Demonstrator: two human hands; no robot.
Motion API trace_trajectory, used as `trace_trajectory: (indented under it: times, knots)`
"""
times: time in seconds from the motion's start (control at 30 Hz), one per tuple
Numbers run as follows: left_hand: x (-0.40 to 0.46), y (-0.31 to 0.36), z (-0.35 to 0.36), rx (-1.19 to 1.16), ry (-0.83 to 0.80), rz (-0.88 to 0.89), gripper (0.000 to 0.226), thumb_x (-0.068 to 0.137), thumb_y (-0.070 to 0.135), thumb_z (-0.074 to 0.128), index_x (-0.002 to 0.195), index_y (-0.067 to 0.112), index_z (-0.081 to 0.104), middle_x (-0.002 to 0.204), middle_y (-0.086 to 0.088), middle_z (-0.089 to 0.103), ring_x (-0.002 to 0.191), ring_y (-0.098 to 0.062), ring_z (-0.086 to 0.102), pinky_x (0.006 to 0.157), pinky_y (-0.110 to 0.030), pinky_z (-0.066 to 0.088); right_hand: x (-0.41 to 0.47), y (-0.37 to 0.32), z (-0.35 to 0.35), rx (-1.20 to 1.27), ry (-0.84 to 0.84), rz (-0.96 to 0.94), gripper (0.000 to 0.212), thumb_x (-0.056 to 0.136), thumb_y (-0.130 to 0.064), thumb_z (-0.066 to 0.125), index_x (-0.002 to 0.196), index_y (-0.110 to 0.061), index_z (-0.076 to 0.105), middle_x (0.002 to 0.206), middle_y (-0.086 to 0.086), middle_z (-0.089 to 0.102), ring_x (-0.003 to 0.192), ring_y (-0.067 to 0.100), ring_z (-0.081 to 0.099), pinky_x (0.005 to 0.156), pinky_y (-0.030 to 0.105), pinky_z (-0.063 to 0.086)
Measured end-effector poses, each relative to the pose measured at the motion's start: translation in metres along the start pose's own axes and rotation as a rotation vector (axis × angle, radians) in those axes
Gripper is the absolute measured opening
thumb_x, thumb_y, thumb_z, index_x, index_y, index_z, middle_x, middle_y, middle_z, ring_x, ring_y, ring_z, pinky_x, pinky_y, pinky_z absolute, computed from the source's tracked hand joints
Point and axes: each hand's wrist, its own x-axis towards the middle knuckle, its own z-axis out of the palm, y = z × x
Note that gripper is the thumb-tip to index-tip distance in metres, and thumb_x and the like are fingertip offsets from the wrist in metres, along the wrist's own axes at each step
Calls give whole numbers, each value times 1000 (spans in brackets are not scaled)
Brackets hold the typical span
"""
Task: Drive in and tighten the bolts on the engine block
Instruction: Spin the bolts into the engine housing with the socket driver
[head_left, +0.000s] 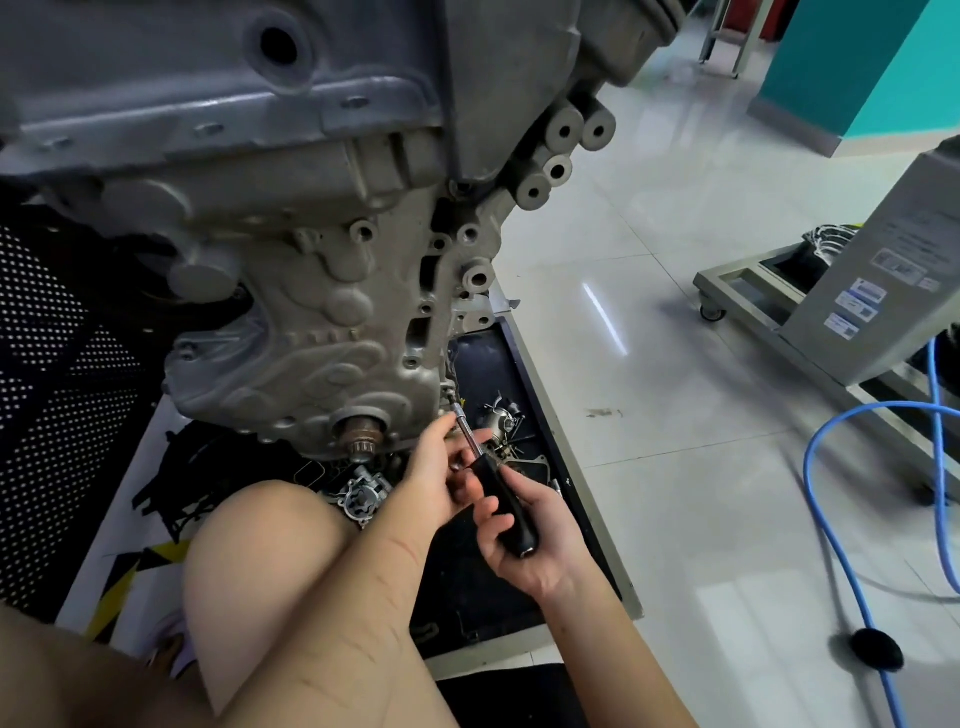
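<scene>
right hand wraps fingers round the stiff driver's black handle, left hand pinches its slick steel shaft

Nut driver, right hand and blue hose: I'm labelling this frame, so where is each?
nut driver (501, 506), head view, on its black handle.
right hand (540, 540), head view, on the palm.
blue hose (826, 525), head view, on its floor loop.

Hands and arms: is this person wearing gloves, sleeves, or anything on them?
No. The left hand and right hand are both bare, without gloves, and no rings, watch or wristband show. Both forearms are uncovered as far as the picture reaches, with no sleeve visible.
</scene>
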Motion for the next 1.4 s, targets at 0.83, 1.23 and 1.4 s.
trace_trajectory:
  times: [0.83,1.23,1.4]
  knots:
    - [-6,-5,-3,138,69,184,29,95,21,48,74,7,61,54,4,32,26,-1,22,29,-11,14,-6,23,-9,-312,243,-268,19,91,-22,56,90,-4,60,57,7,55,39,10,42,34,15,31]
    - [-5,-6,1,159,268,285,28,81,19,70,60,13,52,55,0,42,43,-10,36,33,-13,25,-14,31,1,-651,273,-387,7,93,-13,53,88,-10,55,68,4,66,54,13,54,53,23,45]
    - [-9,-4,2,199,250,259,25,82,24,69,64,15,55,52,5,39,42,-7,32,37,-16,27,-13,23,1,-342,202,-283,22,97,-12,44,89,2,58,68,14,60,48,17,52,43,22,48]
